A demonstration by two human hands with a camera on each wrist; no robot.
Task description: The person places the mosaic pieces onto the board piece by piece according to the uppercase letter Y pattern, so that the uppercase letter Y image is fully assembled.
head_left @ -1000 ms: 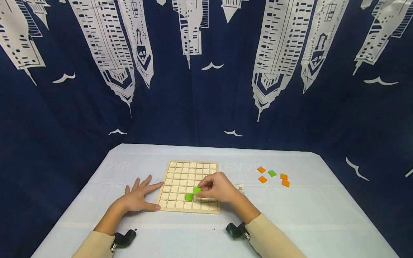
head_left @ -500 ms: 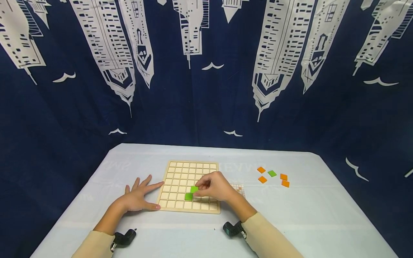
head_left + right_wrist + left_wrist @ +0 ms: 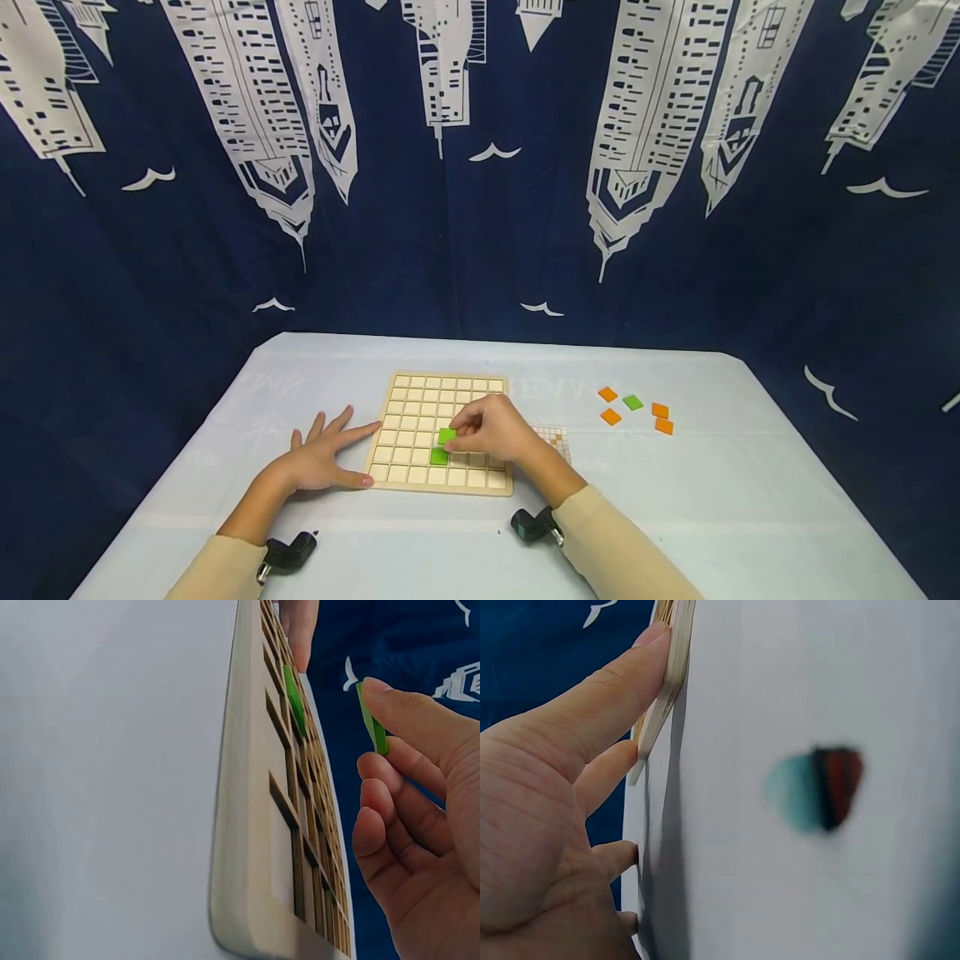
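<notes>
Tile (image 3: 373, 728) in right grip (image 3: 495, 429), thumb-to-finger pinch, above board (image 3: 406, 423), left grip (image 3: 318, 463) outspread.

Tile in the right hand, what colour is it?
The tile is green, showing best in the right wrist view.

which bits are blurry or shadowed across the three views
Left wrist view: a teal-and-red shape is out of focus, and a grey shadow crosses the white tabletop beside the board; right wrist view: the green tile pinched by the right hand is fairly clear; head view: lighting looks even, with a soft shadow beneath the left hand.
</notes>
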